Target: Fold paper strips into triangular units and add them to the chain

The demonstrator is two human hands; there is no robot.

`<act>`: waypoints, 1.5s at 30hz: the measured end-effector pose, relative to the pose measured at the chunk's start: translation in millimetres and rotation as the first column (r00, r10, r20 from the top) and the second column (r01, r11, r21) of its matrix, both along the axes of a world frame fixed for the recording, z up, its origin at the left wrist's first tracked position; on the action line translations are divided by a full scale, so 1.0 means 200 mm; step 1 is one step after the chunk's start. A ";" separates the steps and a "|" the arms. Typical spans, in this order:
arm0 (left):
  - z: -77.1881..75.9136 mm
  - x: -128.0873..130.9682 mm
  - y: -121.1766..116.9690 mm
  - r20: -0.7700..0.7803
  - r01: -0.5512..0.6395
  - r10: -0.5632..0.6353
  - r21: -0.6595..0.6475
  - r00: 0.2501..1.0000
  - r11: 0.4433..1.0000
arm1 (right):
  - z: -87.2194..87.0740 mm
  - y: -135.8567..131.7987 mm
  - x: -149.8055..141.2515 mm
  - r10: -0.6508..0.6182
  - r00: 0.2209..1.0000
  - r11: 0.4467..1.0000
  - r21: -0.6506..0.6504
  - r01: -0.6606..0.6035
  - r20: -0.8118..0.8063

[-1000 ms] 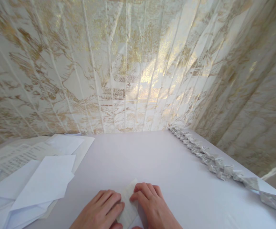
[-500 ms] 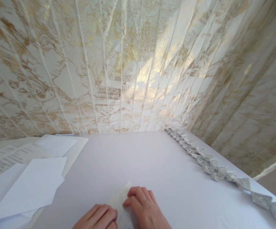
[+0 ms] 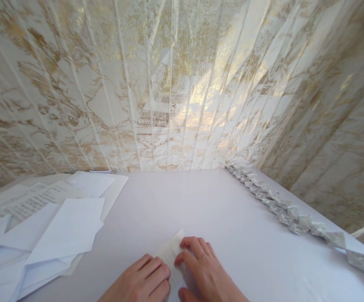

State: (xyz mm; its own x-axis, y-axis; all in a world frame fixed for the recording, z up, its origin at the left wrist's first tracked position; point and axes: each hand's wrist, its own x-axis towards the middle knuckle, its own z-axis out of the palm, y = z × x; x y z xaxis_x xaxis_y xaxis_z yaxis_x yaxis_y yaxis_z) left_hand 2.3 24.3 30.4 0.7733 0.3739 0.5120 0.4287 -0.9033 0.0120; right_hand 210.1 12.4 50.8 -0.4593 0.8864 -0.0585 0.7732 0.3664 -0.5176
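Note:
A small sheet of whitish paper [image 3: 171, 252] lies slantwise on the table at the bottom middle, its top corner pointing away from me. My left hand [image 3: 144, 279] rests on its left side with the fingers curled close together; the thumb is hidden. On the right side of the sheet, my right hand [image 3: 205, 268] grips it with bent fingertips, the thumb showing low near the frame's bottom edge. Part of the sheet is covered by both hands, and its lower end is cut off by the frame.
Loose white papers [image 3: 65, 233] and a printed sheet [image 3: 33, 201] are heaped on the left of the white table [image 3: 182, 201]. Several small folded grey paper pieces [image 3: 285, 214] run in a line along the right edge. A gold-patterned curtain [image 3: 156, 92] hangs behind.
The view has swung slightly left, so the table's contents sit further right. Both hands remain on the paper, and more of my right thumb shows.

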 end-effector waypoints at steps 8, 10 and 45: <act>-0.01 0.00 -0.03 -0.119 -0.098 0.093 -0.035 0.988 0.995 | -0.01 -0.01 0.00 -0.003 0.999 0.999 0.047 0.005 -0.045; -0.03 0.00 -0.03 -0.109 -0.120 0.111 -0.080 0.988 0.990 | -0.01 -0.01 0.00 -0.004 0.999 0.999 0.054 0.007 -0.046; -0.09 -0.03 0.05 0.018 -0.097 0.126 -0.535 0.992 0.839 | -0.03 -0.02 -0.03 -0.073 0.992 0.986 0.141 0.087 -0.100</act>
